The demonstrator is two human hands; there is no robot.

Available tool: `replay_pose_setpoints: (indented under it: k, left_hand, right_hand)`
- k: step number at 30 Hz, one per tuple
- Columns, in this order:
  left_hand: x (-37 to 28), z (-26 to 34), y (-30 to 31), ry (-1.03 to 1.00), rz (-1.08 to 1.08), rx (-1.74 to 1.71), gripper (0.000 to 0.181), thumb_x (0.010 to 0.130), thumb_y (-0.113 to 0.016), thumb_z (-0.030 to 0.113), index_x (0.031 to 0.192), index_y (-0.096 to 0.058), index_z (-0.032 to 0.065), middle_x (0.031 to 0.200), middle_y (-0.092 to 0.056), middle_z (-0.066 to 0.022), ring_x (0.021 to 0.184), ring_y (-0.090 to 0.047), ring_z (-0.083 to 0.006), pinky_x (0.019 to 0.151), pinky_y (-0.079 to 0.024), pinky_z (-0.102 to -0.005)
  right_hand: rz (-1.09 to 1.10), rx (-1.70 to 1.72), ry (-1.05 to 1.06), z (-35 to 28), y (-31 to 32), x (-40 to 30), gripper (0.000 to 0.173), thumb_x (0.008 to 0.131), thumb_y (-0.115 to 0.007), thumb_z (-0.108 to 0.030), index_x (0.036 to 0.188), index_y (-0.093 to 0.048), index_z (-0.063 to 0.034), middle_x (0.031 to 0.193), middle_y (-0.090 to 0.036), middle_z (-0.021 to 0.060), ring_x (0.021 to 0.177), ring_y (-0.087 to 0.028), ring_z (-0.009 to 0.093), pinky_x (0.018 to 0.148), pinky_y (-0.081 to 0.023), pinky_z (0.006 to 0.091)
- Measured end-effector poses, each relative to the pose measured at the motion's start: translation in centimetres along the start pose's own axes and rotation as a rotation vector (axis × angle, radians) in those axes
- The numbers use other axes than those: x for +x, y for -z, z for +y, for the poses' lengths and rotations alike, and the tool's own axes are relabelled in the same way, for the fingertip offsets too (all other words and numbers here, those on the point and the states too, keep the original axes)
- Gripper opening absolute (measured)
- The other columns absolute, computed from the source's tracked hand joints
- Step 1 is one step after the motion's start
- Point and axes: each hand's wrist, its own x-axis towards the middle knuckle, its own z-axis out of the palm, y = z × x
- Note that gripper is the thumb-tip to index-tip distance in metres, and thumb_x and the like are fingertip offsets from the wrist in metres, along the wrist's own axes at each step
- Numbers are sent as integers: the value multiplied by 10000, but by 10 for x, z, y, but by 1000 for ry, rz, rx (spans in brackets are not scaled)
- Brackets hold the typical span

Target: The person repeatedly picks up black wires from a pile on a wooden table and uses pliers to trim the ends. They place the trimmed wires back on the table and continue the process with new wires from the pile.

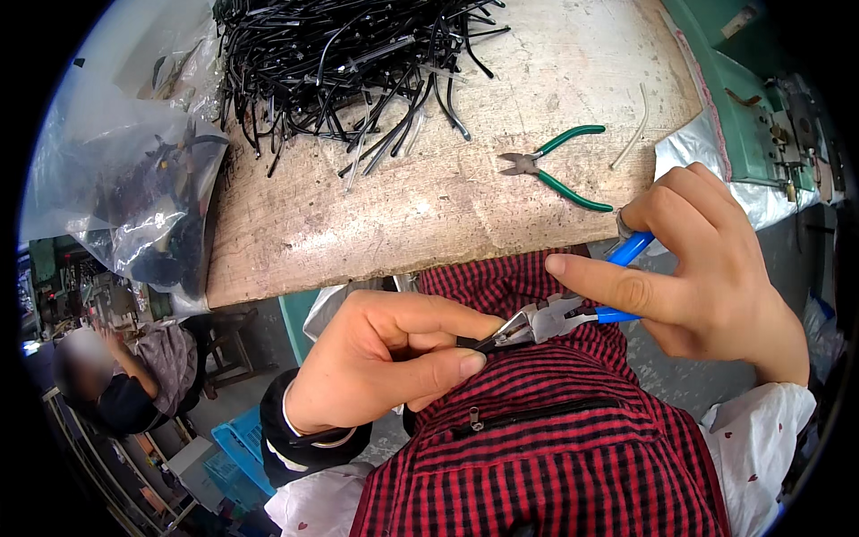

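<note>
My left hand (389, 356) pinches a small dark piece (486, 342), perhaps an eyeglass temple, between thumb and index finger; most of it is hidden by the fingers. Around the blue-handled pliers (627, 250) my right hand (698, 268) is closed, with the thumb stretched out along the near side. The jaws of these pliers meet the far end of the dark piece, above my lap. Whether they bite on it is hard to tell. On the wooden table beyond, green-handled diagonal cutters (527, 164) lie with their handles spread.
A large heap of black eyeglass temples (349, 67) covers the back of the worn table (322, 228). Clear plastic bags (154, 168) hang over the left edge. One clear thin strip (634, 131) lies at right. Green machinery (751, 134) stands beyond. Another person (127, 376) sits at far left.
</note>
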Motion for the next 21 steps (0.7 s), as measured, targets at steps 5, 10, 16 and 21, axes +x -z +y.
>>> replay_pose_setpoints:
  k: [5, 10, 16, 21]
  left_hand:
    - [-2, 3, -3, 17, 2, 50, 283, 841, -658, -75, 1122, -653, -108, 606, -626, -40, 464, -438, -34, 447, -305, -204]
    - [-2, -1, 0, 20, -6, 111, 290, 834, -674, -74, 1122, -657, -102, 613, -632, -42, 476, -455, -30, 447, -305, -203]
    - [4, -5, 5, -75, -124, -57, 264, 873, -646, -10, 1123, -630, -93, 594, -607, -42, 473, -494, -46, 445, -351, -204]
    - [37, -32, 77, -645, 696, 567, 183, 892, -662, 82, 1060, -636, 15, 801, -592, -45, 668, -578, -104, 533, -397, -243]
  right_hand:
    - [-3, -75, 49, 0, 4, -1, 450, 656, -643, -198, 1098, -718, -240, 759, -429, 44, 626, -430, 208, 533, -327, 342]
    - [18, -36, 124, 4, 1, -1, 433, 659, -645, -205, 1083, -722, -240, 740, -431, 30, 609, -429, 194, 520, -325, 342]
    - [26, 651, -94, 20, -41, -19, 485, 634, -705, -87, 1115, -714, -145, 848, -568, 59, 731, -547, 229, 623, -415, 340]
    - [137, 880, -535, 13, -56, -52, 579, 681, -682, -19, 1255, -621, -70, 1043, -614, 105, 895, -581, 210, 752, -470, 325]
